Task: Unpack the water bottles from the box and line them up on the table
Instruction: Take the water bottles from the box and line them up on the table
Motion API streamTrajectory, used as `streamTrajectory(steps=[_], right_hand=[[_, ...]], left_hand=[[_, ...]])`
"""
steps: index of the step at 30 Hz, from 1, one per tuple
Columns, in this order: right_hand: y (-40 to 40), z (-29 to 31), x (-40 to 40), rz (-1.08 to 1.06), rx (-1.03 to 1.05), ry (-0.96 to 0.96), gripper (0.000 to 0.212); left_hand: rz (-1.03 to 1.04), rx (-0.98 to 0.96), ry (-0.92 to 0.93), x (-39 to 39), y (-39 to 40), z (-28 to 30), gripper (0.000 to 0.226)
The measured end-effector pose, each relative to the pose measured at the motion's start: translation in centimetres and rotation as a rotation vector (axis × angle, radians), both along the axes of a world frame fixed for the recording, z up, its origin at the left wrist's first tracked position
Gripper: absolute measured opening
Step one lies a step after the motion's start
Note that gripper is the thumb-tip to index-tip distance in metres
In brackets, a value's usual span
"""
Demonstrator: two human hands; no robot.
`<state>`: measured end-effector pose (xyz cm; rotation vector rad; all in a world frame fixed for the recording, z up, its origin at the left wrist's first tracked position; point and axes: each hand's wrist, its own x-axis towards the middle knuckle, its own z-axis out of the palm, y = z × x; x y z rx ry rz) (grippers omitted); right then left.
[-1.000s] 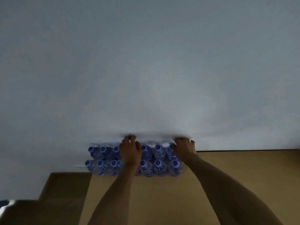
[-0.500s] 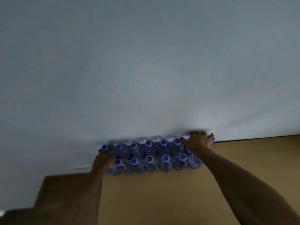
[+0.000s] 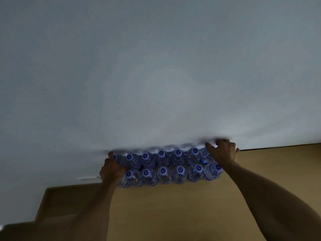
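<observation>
Both arms reach out to the bottles (image 3: 163, 168) standing in two rows on the counter (image 3: 173, 209) against the wall, left hand (image 3: 112, 170) gripping their left end, right hand (image 3: 223, 153) curled over their far right corner.

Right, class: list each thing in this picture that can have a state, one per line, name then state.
water bottles: capped, upright, packed in two rows on the table against the wall.
left hand: fingers curled round the bottles at the left end.
right hand: fingers curled over the back-row bottles at the right end.
table: bears the bottles at its far edge.
</observation>
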<state>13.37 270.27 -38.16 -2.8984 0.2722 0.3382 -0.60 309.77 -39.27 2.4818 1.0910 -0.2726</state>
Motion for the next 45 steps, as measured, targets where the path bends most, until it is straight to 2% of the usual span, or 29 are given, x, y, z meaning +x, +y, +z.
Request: streamTrajectory(steps=[2,4,10,14,16,17,20,22,24,28,33,36,38,40,43,45], right_hand=[[0.6,0.2,0.0,0.033,-0.029,0.093,0.071],[1.3,0.4,-0.2,0.05,-0.066,0.155,0.073],[1.9,-0.4,-0.9,0.078,-0.176,0.152,0.056],[2.6,0.7,-0.6,0.044,-0.209,0.192,0.05],[3.1,1.7,-0.5,0.076,-0.19,0.155,0.046],[3.4,2.2,-0.6,0.143,-0.177,0.114,0.041],[4.7,3.7,-0.7,0.408,-0.067,0.033,0.032],[5.5,4.2,-0.9,0.522,0.018,0.093,0.04],[6.2,4.1,-1.1,0.621,-0.059,0.15,0.044],[6.5,2.7,-0.7,0.688,-0.217,0.119,0.024],[6.8,1.7,0.1,0.747,-0.19,0.046,0.021],[6.7,0.9,0.2,0.743,-0.15,0.026,0.02],[6.3,0.8,0.1,0.735,-0.148,0.03,0.02],[5.9,0.8,0.0,0.732,-0.156,0.038,0.021],[4.8,1.1,-0.3,0.717,-0.1,0.05,0.031],[3.7,1.4,-0.5,0.743,-0.068,0.062,0.041]], left_hand=[[-0.016,-0.026,0.002,0.1,-0.2,-0.2,0.102],[-0.016,-0.054,-0.013,0.2,-0.2,-0.5,0.096],[-0.027,-0.09,-0.049,0.2,0.3,-1.2,0.091],[-0.079,-0.013,0.086,0.3,0.1,0.1,0.106],[-0.147,0.13,0.146,0.2,-0.1,1.4,0.102],[-0.198,0.215,0.112,0.0,-0.4,2.0,0.095],[-0.439,0.412,-0.158,0.3,-1.9,3.3,0.071],[-0.65,0.406,-0.235,1.3,-3.7,4.2,0.054],[-0.828,0.332,-0.155,2.6,-6.1,4.3,0.044],[-1.019,0.295,-0.034,6.0,-11.4,3.1,0.049],[-1.126,0.323,0.015,9.1,-17.1,1.6,0.061],[-1.085,0.346,0.027,9.7,-18.7,0.2,0.036],[-1.079,0.371,0.05,9.9,-19.3,-0.2,0.03],[-1.1,0.354,0.073,9.7,-19.2,0.0,0.034],[-1.126,0.313,0.07,9.0,-17.9,1.2,0.059],[-1.118,0.34,0.065,8.5,-16.3,2.2,0.065]])
